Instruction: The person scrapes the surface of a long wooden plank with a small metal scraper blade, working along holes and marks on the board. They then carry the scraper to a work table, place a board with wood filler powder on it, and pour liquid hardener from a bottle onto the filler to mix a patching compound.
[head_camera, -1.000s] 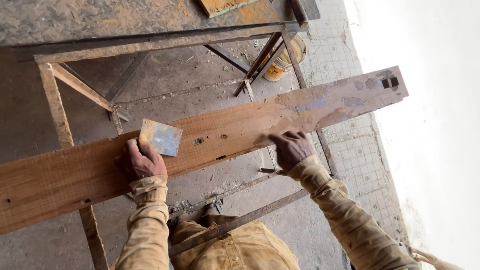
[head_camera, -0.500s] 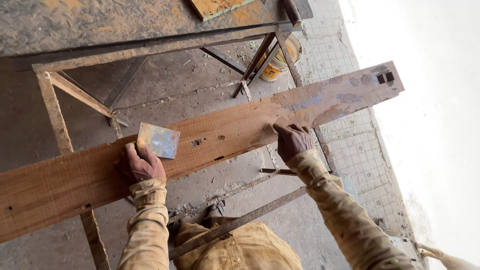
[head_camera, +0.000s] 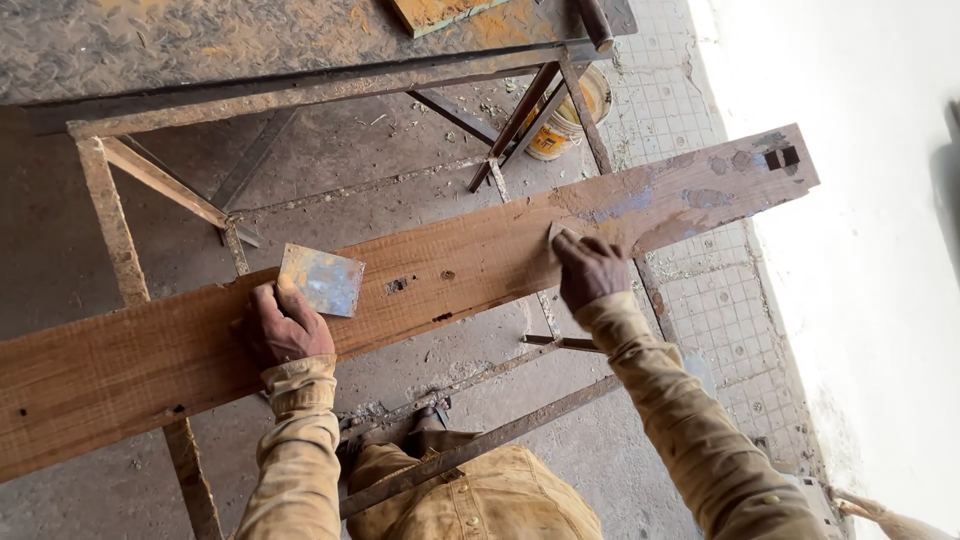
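A long plank (head_camera: 420, 290) runs across the view from approx 8 o'clock up to 2 o'clock, lying on a rusty steel frame (head_camera: 110, 215); its left end is cut off by the picture edge, while the right end, w/ grey-blue paint patches and a small square hole, shows whole. The left hand (head_camera: 285, 325) rests on the plank at approx 9 o'clock of centre, fingers curled round the lower edge of a flat metal scraper (head_camera: 322, 279) that lies on the wood; the fingertips are hidden under the blade, so how tight the hold is stays unclear. The right hand (head_camera: 590, 270), just right of centre, presses on the plank by the painted patch, fingers bent; a pale sliver pokes out at its top, too small to say what it is, and whether the hand grips anything can't be told. Both sleeves are tan and dusty. At 12 o'clock a yellow bucket (head_camera: 565, 125) stands on the floor behind the frame legs, partly hidden by them. A board (head_camera: 435, 12) on the top plate is cut off by the upper edge. The right third is a white wall (head_camera: 860, 300), overexposed.
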